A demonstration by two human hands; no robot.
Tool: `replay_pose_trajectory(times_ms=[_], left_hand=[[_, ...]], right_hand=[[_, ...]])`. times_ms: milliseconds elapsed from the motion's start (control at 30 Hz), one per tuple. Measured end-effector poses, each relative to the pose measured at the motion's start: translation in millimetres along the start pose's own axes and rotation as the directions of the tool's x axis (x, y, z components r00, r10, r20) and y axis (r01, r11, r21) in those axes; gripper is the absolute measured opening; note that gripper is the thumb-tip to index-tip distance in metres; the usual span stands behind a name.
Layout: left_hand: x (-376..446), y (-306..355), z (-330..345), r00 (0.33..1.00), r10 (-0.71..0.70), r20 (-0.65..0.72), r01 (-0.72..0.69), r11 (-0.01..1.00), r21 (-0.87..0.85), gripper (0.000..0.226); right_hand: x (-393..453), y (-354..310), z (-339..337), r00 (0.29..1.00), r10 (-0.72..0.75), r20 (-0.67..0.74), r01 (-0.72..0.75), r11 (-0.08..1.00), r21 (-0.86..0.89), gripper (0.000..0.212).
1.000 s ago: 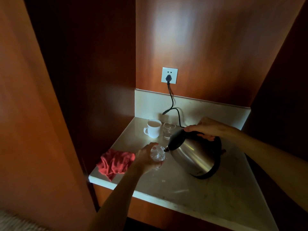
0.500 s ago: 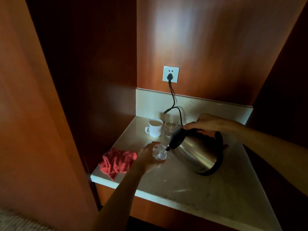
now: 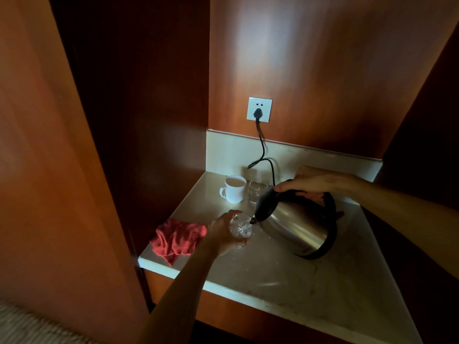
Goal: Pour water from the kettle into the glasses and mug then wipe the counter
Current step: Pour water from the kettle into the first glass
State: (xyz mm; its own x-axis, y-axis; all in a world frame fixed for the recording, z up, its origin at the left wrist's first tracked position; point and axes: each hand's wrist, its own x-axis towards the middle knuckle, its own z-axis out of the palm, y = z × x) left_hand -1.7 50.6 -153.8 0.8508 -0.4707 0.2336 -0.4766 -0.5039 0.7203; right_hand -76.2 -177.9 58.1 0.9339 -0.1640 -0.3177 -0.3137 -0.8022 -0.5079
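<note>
My right hand [image 3: 314, 182] grips the black handle of a steel kettle [image 3: 296, 225], which is tilted left with its spout at the rim of a clear glass [image 3: 240, 228]. My left hand [image 3: 221, 234] is wrapped around that glass on the pale counter [image 3: 285, 274]. A white mug [image 3: 234, 188] and a second clear glass [image 3: 257, 191] stand side by side near the back wall. A crumpled red cloth [image 3: 177, 238] lies at the counter's front left corner.
A black cord [image 3: 262, 155] runs from a plug in the white wall socket [image 3: 258, 109] down behind the kettle. Dark wooden panels close in the counter on the left, back and right.
The kettle stays tilted at the held glass with little movement; the whole view has shifted slightly as my head moved.
</note>
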Motion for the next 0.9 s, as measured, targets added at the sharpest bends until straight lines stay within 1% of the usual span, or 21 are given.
replay_pose_trajectory(times_ms=[267, 367, 500, 900], left_hand=[[-0.3, -1.8, -2.7, 1.0, 0.019, 0.022, -0.018, 0.999, -0.028, 0.083], [-0.8, -0.9, -3.1, 1.0, 0.013, 0.023, -0.012, 0.999, -0.045, 0.081], [0.4, -2.6, -1.7, 1.0, 0.006, 0.027, -0.005, 0.998, -0.057, 0.084], [1.3, -2.5, -0.5, 1.0, -0.007, 0.023, 0.007, 1.0, -0.029, 0.086]], right_hand=[[0.0, -3.9, -1.4, 1.0, -0.004, -0.018, 0.003, 0.999, -0.041, 0.058], [-1.2, -7.5, -2.2, 1.0, -0.011, -0.02, 0.01, 0.999, -0.048, 0.057], [-0.3, -10.2, -1.5, 1.0, -0.004, -0.029, 0.002, 0.997, -0.071, 0.055], [1.7, -14.6, -3.3, 1.0, 0.002, -0.008, -0.003, 0.993, -0.117, 0.053]])
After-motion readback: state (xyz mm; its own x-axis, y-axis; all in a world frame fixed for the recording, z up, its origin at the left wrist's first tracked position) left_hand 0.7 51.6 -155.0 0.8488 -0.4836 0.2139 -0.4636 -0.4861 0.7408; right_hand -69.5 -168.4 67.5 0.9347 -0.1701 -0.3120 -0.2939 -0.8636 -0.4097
